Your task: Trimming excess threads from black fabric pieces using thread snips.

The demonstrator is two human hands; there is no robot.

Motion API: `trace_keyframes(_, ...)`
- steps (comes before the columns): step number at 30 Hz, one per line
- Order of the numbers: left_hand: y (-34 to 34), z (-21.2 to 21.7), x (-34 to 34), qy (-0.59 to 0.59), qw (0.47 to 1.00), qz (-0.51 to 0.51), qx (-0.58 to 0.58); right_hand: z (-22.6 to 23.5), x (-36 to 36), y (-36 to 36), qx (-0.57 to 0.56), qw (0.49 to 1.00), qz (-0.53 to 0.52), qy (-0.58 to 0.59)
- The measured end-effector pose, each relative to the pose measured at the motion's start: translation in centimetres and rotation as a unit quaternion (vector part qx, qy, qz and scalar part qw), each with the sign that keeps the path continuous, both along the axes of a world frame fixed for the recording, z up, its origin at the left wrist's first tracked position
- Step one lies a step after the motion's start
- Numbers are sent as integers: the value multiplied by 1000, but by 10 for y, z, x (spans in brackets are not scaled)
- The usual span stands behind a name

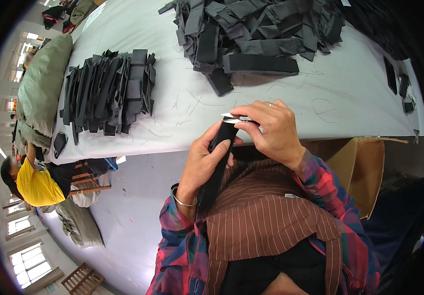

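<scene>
Black strap (220, 157), white table (290, 98)

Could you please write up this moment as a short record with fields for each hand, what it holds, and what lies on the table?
left hand: grips a long black fabric strap, held upright
right hand: holds small silver snips at the strap's top end
table: white cloth-covered worktop
left of table: neat stack of black straps
far end of table: loose heap of black straps
beside table: open brown cardboard box
far left: person in a yellow shirt
</scene>
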State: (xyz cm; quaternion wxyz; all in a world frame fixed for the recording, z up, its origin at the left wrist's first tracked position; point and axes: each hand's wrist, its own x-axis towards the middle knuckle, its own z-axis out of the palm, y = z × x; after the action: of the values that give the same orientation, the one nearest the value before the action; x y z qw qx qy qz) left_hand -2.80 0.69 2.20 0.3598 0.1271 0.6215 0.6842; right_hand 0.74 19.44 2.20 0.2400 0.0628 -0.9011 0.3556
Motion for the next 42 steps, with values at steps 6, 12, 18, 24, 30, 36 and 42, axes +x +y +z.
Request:
trace_keyframes(6, 3, -5, 0, 42, 998, 13, -43, -4, -5, 3, 34, 999, -17, 31)
trace_keyframes(12, 20, 12, -3, -19, 1000, -2, -15, -2, 3, 14, -21, 1000, 9, 21)
trace_keyframes(18, 14, 13, 6, -73, 997, 18, -16, -24, -6, 5, 18, 997, -17, 76)
trace_keyframes(24, 20, -2, -1, -59, 998, 5, 32, -14, 8, 13, -61, 997, 8, 52)
trace_keyframes(30, 33, -3, -1, -39, 999, -21, 26, -8, 6, 34, -292, 948, -21, -124)
trace_keyframes(36, 38, 1, 0, 1, 1000, -29, -2, -15, 7, 29, -312, 942, 18, -123)
trace_keyframes(42, 31, 17, 2, 108, 992, 56, 33, 15, 5, 23, -268, 961, -24, 65)
